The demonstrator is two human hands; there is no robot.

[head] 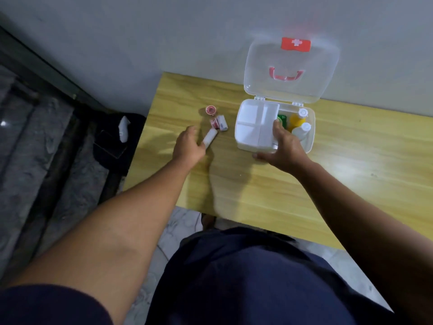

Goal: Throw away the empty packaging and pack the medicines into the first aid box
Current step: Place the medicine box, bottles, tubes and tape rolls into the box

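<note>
The first aid box [309,139] stands open near the counter's [304,195] far edge, its clear lid [290,66] tipped back against the wall. A green bottle [283,118], a yellow bottle [295,120] and a white bottle [302,130] already sit in its right part, so packing looks partly done. The right hand [282,146] rests on the white divided tray [255,126], fingers spread and loose along its right side. Still unpacked near the counter's left edge: a tape roll [210,110], two small wrapped rolls [219,123], and a white roll [209,136] that the left hand [188,144] grasps at its near end. Only a white cross on the lid's red badge [296,44] is legible; the rolls' print is too blurred.
</note>
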